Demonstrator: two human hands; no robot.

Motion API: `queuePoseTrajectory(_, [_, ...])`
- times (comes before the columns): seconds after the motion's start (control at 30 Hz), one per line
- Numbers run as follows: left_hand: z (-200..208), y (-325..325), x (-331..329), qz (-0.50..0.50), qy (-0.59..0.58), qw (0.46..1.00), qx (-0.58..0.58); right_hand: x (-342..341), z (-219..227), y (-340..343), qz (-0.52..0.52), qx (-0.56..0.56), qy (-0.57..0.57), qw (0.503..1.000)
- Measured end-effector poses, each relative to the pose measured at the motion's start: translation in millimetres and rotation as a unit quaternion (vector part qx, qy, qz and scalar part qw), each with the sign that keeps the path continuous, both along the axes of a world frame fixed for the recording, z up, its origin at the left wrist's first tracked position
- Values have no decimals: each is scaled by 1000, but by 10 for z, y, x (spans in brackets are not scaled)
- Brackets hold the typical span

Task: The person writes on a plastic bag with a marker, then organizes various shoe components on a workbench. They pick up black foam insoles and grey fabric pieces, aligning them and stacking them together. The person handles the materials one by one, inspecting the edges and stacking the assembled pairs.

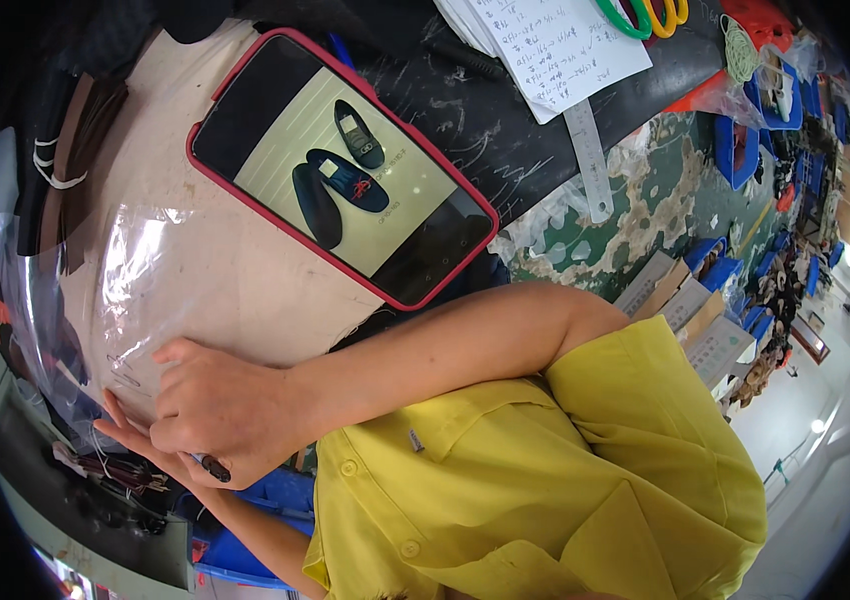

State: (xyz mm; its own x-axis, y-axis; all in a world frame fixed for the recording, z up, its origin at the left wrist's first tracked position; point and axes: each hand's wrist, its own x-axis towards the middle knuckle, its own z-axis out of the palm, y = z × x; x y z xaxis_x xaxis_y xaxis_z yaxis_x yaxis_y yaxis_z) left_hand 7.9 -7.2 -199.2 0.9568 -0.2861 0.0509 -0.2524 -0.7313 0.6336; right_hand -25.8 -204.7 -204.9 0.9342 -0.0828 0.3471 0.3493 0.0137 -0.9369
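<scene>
Closed around a black pen, my right hand rests at the lower edge of a beige sheet. The pen's tip is hidden behind the hand. Thin dark strokes mark the sheet beside my fingers. My left hand lies just beyond and partly under the right one; its visible fingers stretch out along the sheet's edge, and the rest is covered. A shiny clear plastic film spreads over the sheet's left side. Above my right forearm lies a phone in a red case, its screen showing dark shoes.
Handwritten papers, a metal ruler and green and yellow looped handles sit on the black table at the top. Dark strips bound with white cord stand at the left. Boxes and blue bins stand on the right.
</scene>
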Motion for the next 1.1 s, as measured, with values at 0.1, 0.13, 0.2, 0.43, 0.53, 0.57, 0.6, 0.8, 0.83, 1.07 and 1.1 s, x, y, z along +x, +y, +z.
queuePoseTrajectory(0.1, [-41,101,10,6,7,1000,-21,-9,-2,-19,-4,2,-12,1000])
queuePoseTrajectory(0.13, [-59,124,11,10,9,999,-31,-9,5,-29,2,1,-9,1000])
queuePoseTrajectory(0.2, [-56,105,-4,30,20,999,-39,-9,21,-16,16,5,-4,1000])
queuePoseTrajectory(0.43, [-20,-17,-11,27,12,999,-19,-27,7,-48,34,-10,7,999])
queuePoseTrajectory(0.53, [-24,4,-17,35,11,999,-24,-34,24,-52,37,-20,6,999])
queuePoseTrajectory(0.57, [-31,25,-19,39,13,999,-32,-38,30,-53,37,-25,4,999])
queuePoseTrajectory(0.6, [-59,53,-7,43,15,998,-46,-36,29,-60,35,-32,3,999])
queuePoseTrajectory(0.8, [-84,157,16,43,10,999,-22,-32,33,-60,29,-58,-10,998])
queuePoseTrajectory(0.83, [-71,181,-19,49,10,998,-23,-44,35,-58,26,-54,-10,998])
queuePoseTrajectory(1.07, [86,-8,96,-31,-48,993,107,87,70,-158,-63,-50,-72,994])
queuePoseTrajectory(1.1, [99,21,93,-28,-66,990,118,141,148,-218,-37,-68,-64,995])
